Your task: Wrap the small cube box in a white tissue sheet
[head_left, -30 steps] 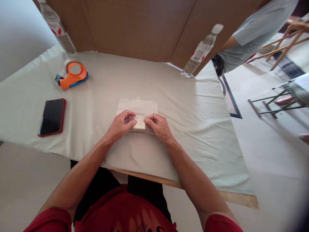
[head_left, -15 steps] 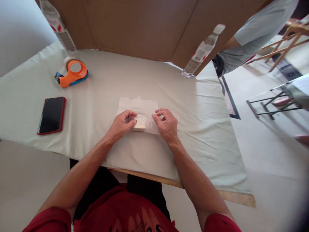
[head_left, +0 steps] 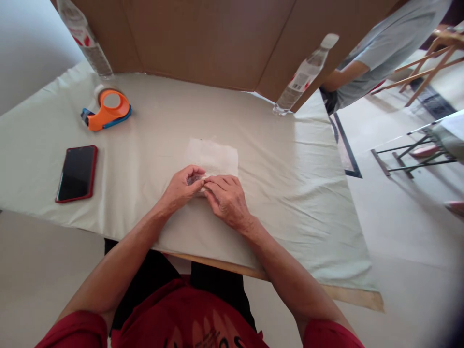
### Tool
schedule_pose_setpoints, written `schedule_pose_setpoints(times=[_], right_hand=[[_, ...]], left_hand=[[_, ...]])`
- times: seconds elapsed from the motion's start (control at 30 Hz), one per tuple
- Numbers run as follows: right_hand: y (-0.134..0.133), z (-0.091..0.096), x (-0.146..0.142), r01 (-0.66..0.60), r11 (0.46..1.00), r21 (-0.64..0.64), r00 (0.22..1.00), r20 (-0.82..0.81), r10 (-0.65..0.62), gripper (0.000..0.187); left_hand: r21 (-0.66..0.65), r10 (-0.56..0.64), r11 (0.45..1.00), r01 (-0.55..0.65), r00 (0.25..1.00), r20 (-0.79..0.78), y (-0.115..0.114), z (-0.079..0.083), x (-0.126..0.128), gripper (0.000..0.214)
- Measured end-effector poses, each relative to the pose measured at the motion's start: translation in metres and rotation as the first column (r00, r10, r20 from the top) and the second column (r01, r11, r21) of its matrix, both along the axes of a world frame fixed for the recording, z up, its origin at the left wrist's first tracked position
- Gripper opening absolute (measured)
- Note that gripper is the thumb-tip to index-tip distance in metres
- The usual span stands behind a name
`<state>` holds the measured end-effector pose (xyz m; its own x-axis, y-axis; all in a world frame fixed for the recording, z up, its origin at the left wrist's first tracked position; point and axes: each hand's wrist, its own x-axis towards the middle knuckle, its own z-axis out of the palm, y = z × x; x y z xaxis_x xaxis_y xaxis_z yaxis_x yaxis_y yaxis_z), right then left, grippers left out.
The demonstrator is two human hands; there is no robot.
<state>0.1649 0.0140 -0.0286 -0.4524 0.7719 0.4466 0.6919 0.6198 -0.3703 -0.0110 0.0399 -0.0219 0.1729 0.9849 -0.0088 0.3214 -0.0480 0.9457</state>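
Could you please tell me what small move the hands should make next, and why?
Probably, the left hand and right hand should roll the near edge of the pale sheet forward, away from the body. Both hands meet at that near edge, while the sheet's far part lies spread beyond them on the tablecloth.

sheet: whitish | tape dispenser: orange, blue | phone: black, red-edged | cardboard: brown

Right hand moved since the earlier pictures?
Yes. Judged against the phone, the right hand has shifted left, nearer to it, now close by the left hand.
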Motion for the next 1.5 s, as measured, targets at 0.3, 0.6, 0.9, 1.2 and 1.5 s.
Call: schedule_pose_setpoints(times=[0.3,0.6,0.9,1.2,1.5], right_hand=[[0.000,0.005,0.002,-0.008,1.000,-0.008,1.000,-0.003,0.008,0.021],[0.000,0.003,0.002,0.010,0.999,0.033,1.000,0.019,-0.010,0.014],[-0.001,0.004,-0.003,0.033,0.994,0.104,0.967,0.248,-0.058,0.024],[0.002,-0.001,-0.006,0.038,0.985,0.167,0.964,0.254,-0.080,0.020],[0.003,-0.003,-0.006,0.037,0.985,0.167,0.964,0.256,-0.079,0.022]], left_hand=[[-0.022,0.032,0.999,-0.031,0.997,0.065,0.002,0.001,-0.007,0.036],[-0.006,0.121,0.993,-0.121,0.992,-0.032,0.003,0.000,-0.021,0.038],[0.094,0.137,0.989,-0.113,0.939,-0.316,0.001,-0.006,-0.019,0.030],[-0.008,0.157,0.980,-0.200,0.793,-0.589,-0.011,0.016,-0.051,0.050],[-0.268,0.201,0.918,-0.292,0.926,-0.318,-0.001,0.021,-0.036,0.034]])
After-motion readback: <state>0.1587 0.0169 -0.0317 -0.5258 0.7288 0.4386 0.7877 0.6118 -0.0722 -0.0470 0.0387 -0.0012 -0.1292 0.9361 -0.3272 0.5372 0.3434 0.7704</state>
